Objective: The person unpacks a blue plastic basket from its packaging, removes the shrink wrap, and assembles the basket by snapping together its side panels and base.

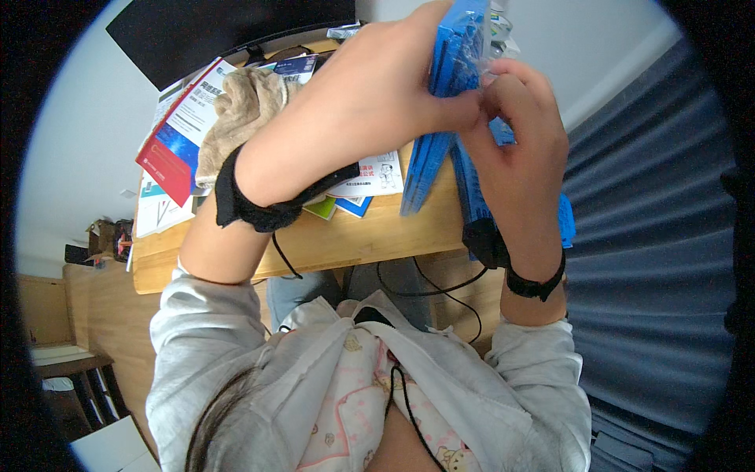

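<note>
A tall, flat blue plastic piece [429, 169], seen nearly edge-on, stands upright over the desk. My left hand [366, 90] is closed around its upper part, with the thumb pointing toward my right hand. Crinkled clear plastic wrap [474, 59] covers the right side of the blue piece near its top. There my right hand [523, 130] is closed in a pinch at the wrap, thumb against fingers. The two thumbs almost meet. More blue plastic [468, 185] shows behind my right wrist. Black bands circle both wrists.
Books [185, 130] and a beige cloth [240, 110] lie on the left of the wooden desk [354, 236]. Behind them is a black monitor [228, 31]. Black cables [448, 291] hang below the desk edge. A dark blue curtain [653, 204] runs along the right.
</note>
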{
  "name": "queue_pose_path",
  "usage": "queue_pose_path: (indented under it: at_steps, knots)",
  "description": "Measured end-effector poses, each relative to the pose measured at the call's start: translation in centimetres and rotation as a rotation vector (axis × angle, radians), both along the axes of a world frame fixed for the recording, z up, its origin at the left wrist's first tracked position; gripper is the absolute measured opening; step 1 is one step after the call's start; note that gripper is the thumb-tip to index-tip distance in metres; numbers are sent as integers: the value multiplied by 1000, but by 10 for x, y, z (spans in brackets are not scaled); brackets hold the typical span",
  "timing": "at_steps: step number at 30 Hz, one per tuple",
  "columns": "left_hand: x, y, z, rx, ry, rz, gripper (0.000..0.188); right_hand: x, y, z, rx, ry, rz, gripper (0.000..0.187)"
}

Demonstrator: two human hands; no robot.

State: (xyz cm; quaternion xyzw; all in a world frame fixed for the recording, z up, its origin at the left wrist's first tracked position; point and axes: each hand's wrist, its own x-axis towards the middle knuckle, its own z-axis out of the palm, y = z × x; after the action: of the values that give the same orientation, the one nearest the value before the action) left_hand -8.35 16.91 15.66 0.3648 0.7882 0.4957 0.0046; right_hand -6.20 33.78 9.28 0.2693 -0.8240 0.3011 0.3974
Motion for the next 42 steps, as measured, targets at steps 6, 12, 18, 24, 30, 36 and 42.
queue_pose_path:
  at_steps: [6,12,18,24,30,36,42]
  knots:
    - [7,2,-7,10,240,50,63,-1,-1,1,50,3,-50,18]
    - [7,-3,11,-58,-62,62,60,-2,3,0,15,-14,-16,17]
    - [7,-4,9,-45,-12,35,58,-6,5,0,-8,28,-3,14]
    - [18,2,2,-25,97,127,61,2,-12,-9,-46,-5,-199,17]
    - [20,3,-2,-36,190,183,61,14,-18,-8,24,-138,-231,14]
    - [8,3,-8,12,26,102,64,13,-17,-8,-76,-196,-179,15]
    - [4,1,-10,34,-21,-12,70,11,-16,-10,-102,-138,-189,14]
